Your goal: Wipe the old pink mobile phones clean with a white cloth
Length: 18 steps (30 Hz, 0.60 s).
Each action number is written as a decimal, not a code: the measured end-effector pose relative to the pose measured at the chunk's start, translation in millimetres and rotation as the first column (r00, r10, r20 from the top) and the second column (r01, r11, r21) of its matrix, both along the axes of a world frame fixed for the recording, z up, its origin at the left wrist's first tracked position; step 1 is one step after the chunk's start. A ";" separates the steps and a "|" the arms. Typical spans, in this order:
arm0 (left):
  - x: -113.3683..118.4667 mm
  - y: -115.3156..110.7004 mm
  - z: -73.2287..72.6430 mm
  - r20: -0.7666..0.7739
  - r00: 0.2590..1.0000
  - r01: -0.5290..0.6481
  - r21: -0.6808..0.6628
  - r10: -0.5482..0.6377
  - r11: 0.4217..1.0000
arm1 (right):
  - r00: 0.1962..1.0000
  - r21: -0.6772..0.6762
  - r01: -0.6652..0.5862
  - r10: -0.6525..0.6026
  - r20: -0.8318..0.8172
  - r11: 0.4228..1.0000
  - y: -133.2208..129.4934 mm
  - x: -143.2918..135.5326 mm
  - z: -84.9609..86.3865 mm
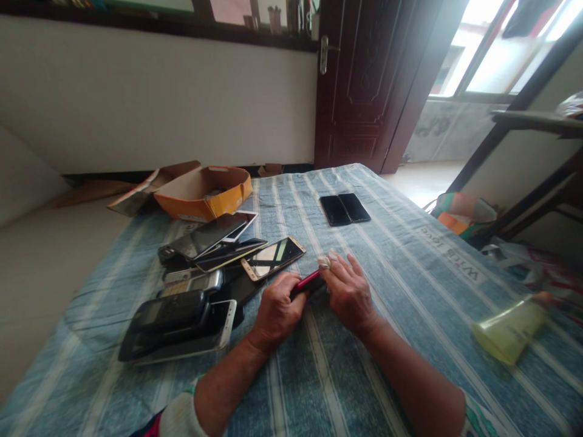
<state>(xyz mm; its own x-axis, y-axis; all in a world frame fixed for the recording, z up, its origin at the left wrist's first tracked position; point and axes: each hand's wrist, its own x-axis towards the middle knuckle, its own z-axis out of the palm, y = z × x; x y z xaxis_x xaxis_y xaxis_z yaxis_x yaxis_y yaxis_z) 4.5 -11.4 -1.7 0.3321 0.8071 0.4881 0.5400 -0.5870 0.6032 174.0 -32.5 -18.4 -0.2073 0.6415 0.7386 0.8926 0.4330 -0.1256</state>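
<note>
My left hand is closed around one end of a phone with a pinkish-red edge, tilted above the cloth. At its far end, my right hand presses a crumpled white tissue against the phone, fingers bent over it. Just beyond my left hand lies a gold phone with a glossy screen. To the left, a heap holds several more devices, among them a silver keypad phone, a white-edged tablet and a black device on top of it. Two dark phones lie side by side farther back.
An opened orange cardboard box stands at the table's far left corner. A yellow translucent bottle lies at the right. The striped blue cloth covers the table, and a dark red door stands behind it.
</note>
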 end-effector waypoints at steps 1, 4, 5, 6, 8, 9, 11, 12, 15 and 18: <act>-0.2 0.2 -0.2 -0.006 1.000 -0.001 -0.007 0.001 1.000 | 1.000 -0.007 0.022 -0.022 -0.007 1.000 2.1 3.8 -0.7; -0.3 0.7 -0.1 -0.032 0.999 -0.004 -0.023 0.004 1.000 | 0.995 -0.034 0.066 -0.068 -0.067 0.997 7.5 11.3 -3.5; -0.2 0.8 0.1 -0.041 0.999 -0.007 -0.024 0.006 1.000 | 0.992 -0.043 0.063 -0.068 -0.107 0.997 9.1 12.8 -4.8; 0.0 0.9 0.2 -0.051 0.999 -0.008 -0.022 0.007 1.000 | 0.986 -0.052 0.055 -0.062 -0.155 0.997 10.8 14.1 -6.4; 0.6 1.1 0.2 -0.066 0.998 -0.010 -0.016 0.009 1.000 | 0.966 -0.069 0.037 -0.053 -0.252 0.997 14.2 16.7 -10.1; 0.9 1.2 0.1 -0.072 0.997 -0.009 -0.012 0.008 1.000 | 0.955 -0.081 0.038 -0.060 -0.289 0.996 15.9 18.2 -12.1; 1.3 1.5 -0.3 -0.082 0.997 -0.006 -0.005 0.006 1.000 | 0.944 -0.126 0.056 -0.094 -0.318 0.990 19.2 21.6 -15.6; 1.3 1.6 -0.5 -0.086 0.996 -0.006 -0.001 0.006 1.000 | 0.943 -0.153 0.063 -0.109 -0.314 0.986 20.6 23.4 -16.9; 0.7 2.3 -1.4 -0.092 0.996 -0.010 0.006 0.010 1.000 | 0.938 -0.194 0.064 -0.125 -0.323 0.979 22.7 27.1 -17.3; -0.3 2.7 -2.4 -0.097 0.995 -0.009 -0.004 0.008 1.000 | 0.932 -0.089 0.063 -0.090 -0.352 0.994 18.7 23.4 -11.0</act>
<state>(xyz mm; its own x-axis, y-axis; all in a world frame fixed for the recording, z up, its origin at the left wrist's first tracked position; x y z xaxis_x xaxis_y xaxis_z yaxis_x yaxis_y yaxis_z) 4.2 -8.7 -4.1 0.3707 0.8121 0.4505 0.6011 -0.5796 0.5502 197.4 -13.7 -29.5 0.1112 0.7017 0.7037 0.8140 0.3419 -0.4695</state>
